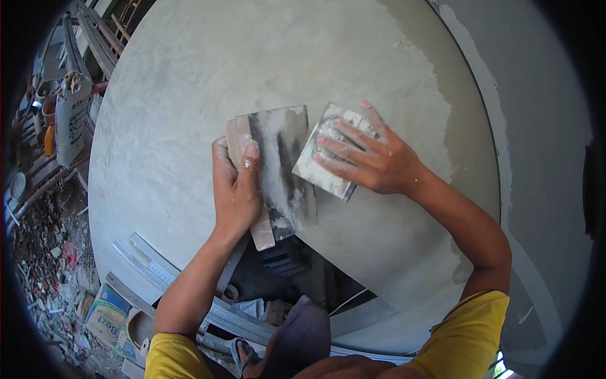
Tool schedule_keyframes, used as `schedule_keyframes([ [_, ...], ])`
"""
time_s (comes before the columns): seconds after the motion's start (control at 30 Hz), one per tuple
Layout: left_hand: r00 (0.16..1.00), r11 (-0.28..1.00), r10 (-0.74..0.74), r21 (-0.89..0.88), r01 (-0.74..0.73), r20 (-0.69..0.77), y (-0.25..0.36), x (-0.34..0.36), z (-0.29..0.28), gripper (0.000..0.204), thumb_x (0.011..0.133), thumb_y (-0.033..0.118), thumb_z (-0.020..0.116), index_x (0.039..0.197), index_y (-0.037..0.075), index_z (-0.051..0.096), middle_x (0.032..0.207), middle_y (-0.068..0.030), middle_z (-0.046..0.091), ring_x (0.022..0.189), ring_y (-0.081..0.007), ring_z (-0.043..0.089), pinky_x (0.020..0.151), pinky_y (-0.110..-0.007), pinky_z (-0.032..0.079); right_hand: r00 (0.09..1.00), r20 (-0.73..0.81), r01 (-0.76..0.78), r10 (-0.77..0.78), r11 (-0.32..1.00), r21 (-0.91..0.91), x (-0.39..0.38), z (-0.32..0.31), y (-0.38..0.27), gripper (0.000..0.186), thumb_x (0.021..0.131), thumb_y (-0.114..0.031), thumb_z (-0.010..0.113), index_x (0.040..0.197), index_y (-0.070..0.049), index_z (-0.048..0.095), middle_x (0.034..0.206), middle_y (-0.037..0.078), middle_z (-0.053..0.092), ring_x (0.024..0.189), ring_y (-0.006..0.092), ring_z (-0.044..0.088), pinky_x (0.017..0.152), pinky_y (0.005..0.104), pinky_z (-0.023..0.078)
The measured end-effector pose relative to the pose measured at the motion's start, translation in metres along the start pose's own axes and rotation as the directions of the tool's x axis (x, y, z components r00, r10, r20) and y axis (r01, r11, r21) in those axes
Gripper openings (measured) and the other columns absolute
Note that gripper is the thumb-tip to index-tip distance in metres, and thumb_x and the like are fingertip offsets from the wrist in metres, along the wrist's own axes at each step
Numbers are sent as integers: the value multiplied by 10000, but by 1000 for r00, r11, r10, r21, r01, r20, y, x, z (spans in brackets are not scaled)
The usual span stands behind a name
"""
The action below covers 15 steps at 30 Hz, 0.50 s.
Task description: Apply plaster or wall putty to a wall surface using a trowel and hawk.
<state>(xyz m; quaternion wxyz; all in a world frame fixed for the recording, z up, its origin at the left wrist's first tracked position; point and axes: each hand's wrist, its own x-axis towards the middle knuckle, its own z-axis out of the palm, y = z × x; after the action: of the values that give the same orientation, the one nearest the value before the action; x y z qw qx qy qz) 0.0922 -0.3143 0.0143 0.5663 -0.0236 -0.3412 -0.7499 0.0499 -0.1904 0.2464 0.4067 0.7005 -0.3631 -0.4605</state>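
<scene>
My left hand [233, 183] grips a long rectangular trowel board [281, 164] by its wooden side strip, thumb on top; grey-white paste and dark patches cover its face. Just to the right, my right hand [369, 155] holds a smaller square metal blade [331, 183] smeared with white paste, fingers spread across it and thumb out of sight. Both tools are in front of a broad pale plastered surface [177, 82], which bends at the rim of the head view and has a darker band along its right.
A dark opening [334, 284] lies below my hands, beside metal channels [148, 262]. At left are planks, a white sack [71, 123], an orange bottle [49, 139] and rubble [44, 271]. A printed bag [108, 316] lies lower left. My knee and sandalled foot show below.
</scene>
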Motion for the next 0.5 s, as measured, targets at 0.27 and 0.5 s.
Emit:
schedule_keyframes([
  [0.27, 978, 991, -55, -129, 29, -201, -2, 12, -12, 312, 1026, 306, 505, 1118, 11, 463, 997, -56, 539, 930, -110, 478, 857, -280, 416, 806, -193, -569, 560, 642, -514, -8, 9, 151, 212, 865, -98, 548, 1065, -128, 610, 1037, 44, 630, 956, 244, 644, 668, 390, 583],
  [0.5, 991, 992, -77, -104, 66, -109, 10, 1, 0, 342, 1023, 322, 511, 1139, 3, 468, 1000, -75, 533, 938, -129, 477, 866, -285, 405, 665, -123, -610, 737, 441, -658, 4, 32, 219, 147, 906, -117, 541, 1025, -53, 597, 993, 87, 642, 936, 273, 676, 622, 405, 598],
])
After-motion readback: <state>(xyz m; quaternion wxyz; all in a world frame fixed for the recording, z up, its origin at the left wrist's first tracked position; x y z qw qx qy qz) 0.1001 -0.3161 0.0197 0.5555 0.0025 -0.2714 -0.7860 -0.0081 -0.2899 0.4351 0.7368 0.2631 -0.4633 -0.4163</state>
